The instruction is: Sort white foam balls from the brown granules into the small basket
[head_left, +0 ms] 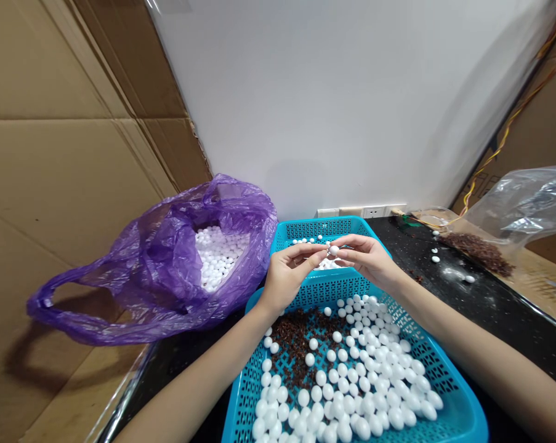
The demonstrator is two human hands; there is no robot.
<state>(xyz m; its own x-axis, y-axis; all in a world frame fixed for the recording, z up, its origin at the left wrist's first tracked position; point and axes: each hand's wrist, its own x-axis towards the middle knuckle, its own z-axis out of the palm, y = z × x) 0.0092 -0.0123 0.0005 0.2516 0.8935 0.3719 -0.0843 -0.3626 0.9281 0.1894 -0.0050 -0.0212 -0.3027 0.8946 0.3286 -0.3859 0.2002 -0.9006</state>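
My right hand (367, 257) pinches a small white ball (334, 251) between thumb and fingers. Fingertips of my left hand (287, 271) are closed right beside that ball, on something too small to make out. Both hands are above the place where two turquoise baskets meet. Many white balls (383, 363) fill the near basket (462, 406), mostly at its right and front, with dark brown shreds (296, 344) at its back left. Behind it, the far basket (282, 231) holds more small white pieces, partly hidden by my hands.
A purple plastic bag (153, 264) of white balls (220, 255) lies open at the left, against cardboard (65, 172). Right of the baskets, the black counter (499, 320) bears loose white balls (469, 279), brown shreds (478, 251) and a clear bag (531, 197). Sockets (374, 211) line the wall.
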